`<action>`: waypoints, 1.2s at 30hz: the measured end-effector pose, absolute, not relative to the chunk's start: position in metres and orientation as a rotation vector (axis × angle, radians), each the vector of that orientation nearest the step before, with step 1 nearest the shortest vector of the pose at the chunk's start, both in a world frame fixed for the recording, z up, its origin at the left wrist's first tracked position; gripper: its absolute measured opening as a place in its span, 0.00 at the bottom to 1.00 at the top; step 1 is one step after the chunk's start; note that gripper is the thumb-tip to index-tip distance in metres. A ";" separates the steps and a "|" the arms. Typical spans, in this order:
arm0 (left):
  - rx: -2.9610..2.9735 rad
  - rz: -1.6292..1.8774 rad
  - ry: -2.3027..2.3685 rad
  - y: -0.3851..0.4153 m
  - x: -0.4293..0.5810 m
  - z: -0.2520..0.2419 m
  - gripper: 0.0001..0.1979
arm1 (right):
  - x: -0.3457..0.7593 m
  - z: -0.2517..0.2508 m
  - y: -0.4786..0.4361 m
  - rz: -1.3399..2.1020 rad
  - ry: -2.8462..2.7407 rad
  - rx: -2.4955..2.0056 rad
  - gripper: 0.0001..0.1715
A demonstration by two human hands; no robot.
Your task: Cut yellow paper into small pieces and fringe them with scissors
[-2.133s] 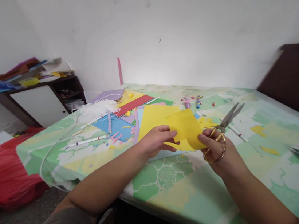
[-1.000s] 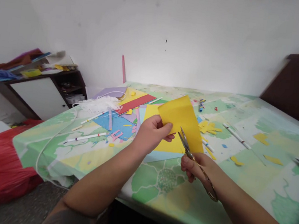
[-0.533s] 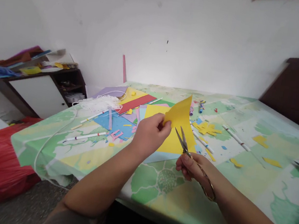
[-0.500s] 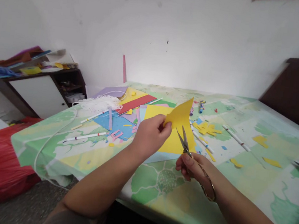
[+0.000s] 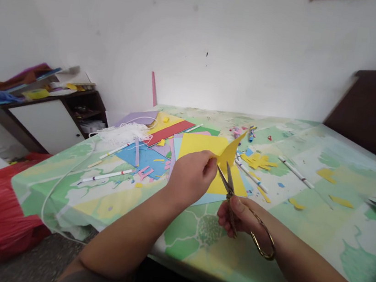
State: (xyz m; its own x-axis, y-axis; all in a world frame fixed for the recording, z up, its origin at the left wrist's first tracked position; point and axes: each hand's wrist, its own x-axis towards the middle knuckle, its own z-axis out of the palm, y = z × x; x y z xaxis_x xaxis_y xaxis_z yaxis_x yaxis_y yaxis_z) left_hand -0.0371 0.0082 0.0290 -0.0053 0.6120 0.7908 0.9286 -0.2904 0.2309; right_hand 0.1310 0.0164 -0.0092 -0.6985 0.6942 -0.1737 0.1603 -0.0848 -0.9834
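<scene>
Scissors point(image 5: 231, 183) sit in the head view's middle, above the near part of the table point(image 5: 322, 223), blades slightly parted and pointing toward the far edge. The right hand point(image 5: 239, 214) is closed around them, thumb on the handle, one gold loop lying out toward the wrist; which fingers pass through the loops I cannot tell. The left hand point(image 5: 192, 176) pinches a yellow piece point(image 5: 231, 151), bent and standing up from the fingertips just beyond the blades. Whether steel touches its lower edge is hard to tell.

Beneath lies a yellow sheet point(image 5: 201, 143), over a light blue sheet point(image 5: 208, 199) that reaches out toward the near edge; from there to that edge the printed cloth shows. To the right come yellow scraps point(image 5: 259, 162) and a marker point(image 5: 296, 172) slanting toward the right edge, with a broad stretch of cloth between the right forearm and that side. Leftward is tighter: a blue sheet point(image 5: 146, 154), a red strip point(image 5: 170, 133) and white string point(image 5: 122, 134) crowd the room out to the left edge. A wall point(image 5: 255, 52) bounds the far edge.
</scene>
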 end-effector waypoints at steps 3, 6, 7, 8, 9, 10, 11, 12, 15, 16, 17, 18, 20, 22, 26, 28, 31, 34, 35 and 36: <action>-1.852 -1.140 -1.390 0.009 -0.041 0.024 0.08 | 0.131 -0.007 0.014 1.895 -1.744 -0.842 0.34; -1.870 -1.157 -1.323 0.007 -0.040 0.022 0.08 | 0.131 -0.007 0.015 1.839 -1.745 -0.789 0.34; -1.900 -1.181 -1.370 0.006 -0.039 0.022 0.08 | 0.132 -0.007 0.016 1.821 -1.761 -0.785 0.35; -1.934 -1.210 -1.441 0.004 -0.037 0.023 0.07 | 0.133 -0.006 0.018 1.806 -1.779 -0.792 0.35; -1.962 -1.246 -1.527 0.003 -0.035 0.024 0.07 | 0.134 -0.006 0.018 1.794 -1.801 -0.804 0.35; -1.979 -1.289 -1.615 0.002 -0.034 0.026 0.07 | 0.136 -0.005 0.019 1.784 -1.828 -0.816 0.35; -1.986 -1.344 -1.698 0.001 -0.033 0.027 0.08 | 0.137 -0.004 0.019 1.771 -1.857 -0.830 0.34; -1.982 -1.418 -1.771 0.001 -0.033 0.028 0.09 | 0.138 -0.003 0.019 1.758 -1.887 -0.842 0.34; -1.963 -1.742 -1.932 0.002 -0.034 0.030 0.10 | 0.139 -0.001 0.018 1.747 -1.954 -0.860 0.34; -1.963 -1.858 -1.970 0.003 -0.034 0.030 0.10 | 0.139 0.000 0.017 1.746 -1.967 -0.870 0.34; -1.961 -1.961 -2.001 0.003 -0.035 0.031 0.09 | 0.139 0.000 0.017 1.747 -1.978 -0.881 0.34; -1.953 -2.046 -2.026 0.004 -0.035 0.032 0.09 | 0.139 0.000 0.016 1.747 -1.987 -0.891 0.35; -1.913 -2.157 -2.066 0.006 -0.036 0.033 0.09 | 0.138 0.000 0.016 1.746 -1.987 -0.915 0.35; -1.859 -2.212 -2.083 0.007 -0.037 0.035 0.10 | 0.138 -0.001 0.016 1.750 -1.983 -0.925 0.35; -1.852 -2.210 -2.104 0.006 -0.038 0.037 0.11 | 0.135 -0.001 0.015 1.758 -1.971 -0.931 0.35; -1.888 -2.114 -2.127 0.005 -0.037 0.036 0.12 | 0.133 -0.001 0.016 1.760 -1.948 -0.935 0.35; -1.974 -1.950 -2.170 0.003 -0.034 0.035 0.13 | 0.131 -0.001 0.016 1.764 -1.913 -0.962 0.36; -2.070 -1.887 -2.203 0.002 -0.029 0.032 0.14 | 0.130 -0.001 0.015 1.774 -1.874 -0.965 0.36; -2.102 -1.885 -2.210 0.002 -0.028 0.031 0.14 | 0.130 -0.001 0.014 1.778 -1.855 -0.964 0.36; -2.124 -1.894 -2.216 0.002 -0.027 0.030 0.13 | 0.129 -0.001 0.014 1.782 -1.829 -0.969 0.36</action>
